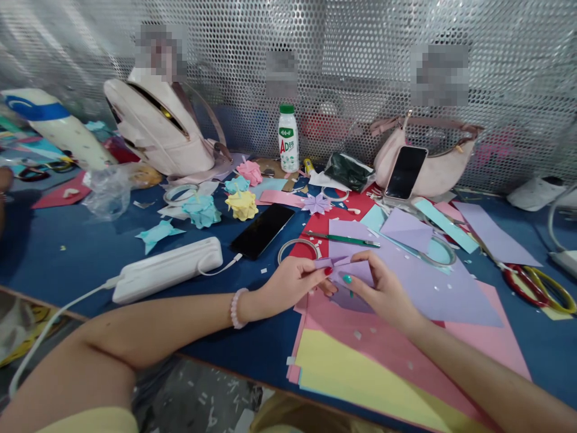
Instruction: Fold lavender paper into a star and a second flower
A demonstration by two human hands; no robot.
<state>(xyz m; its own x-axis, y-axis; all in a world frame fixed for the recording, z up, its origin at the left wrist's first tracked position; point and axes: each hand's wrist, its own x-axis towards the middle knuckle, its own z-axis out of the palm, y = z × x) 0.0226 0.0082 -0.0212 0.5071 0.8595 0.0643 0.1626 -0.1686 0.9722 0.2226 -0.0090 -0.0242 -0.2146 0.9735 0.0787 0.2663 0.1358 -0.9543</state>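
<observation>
Between both hands is a folded piece of purple paper (360, 272), pinched from either side above the stacked sheets. My left hand (288, 282), with a beaded bracelet at the wrist, grips its left edge between thumb and fingers. My right hand (383, 288) pinches the right part, thumb in front and fingers behind. Under them spread a large purple sheet (433, 294), pink sheets (469, 349) and a yellow sheet (351, 373). A green craft knife (345, 239) lies just beyond the hands. A roll of tape (280, 249) rests beside my left hand.
Folded paper flowers, among them a yellow one (242, 205), sit behind a black phone (262, 230) cabled to a white power strip (166, 269). Scissors (525, 285) lie at right. A bottle (288, 144), a backpack (180, 144) and a handbag (444, 174) stand along the perforated wall.
</observation>
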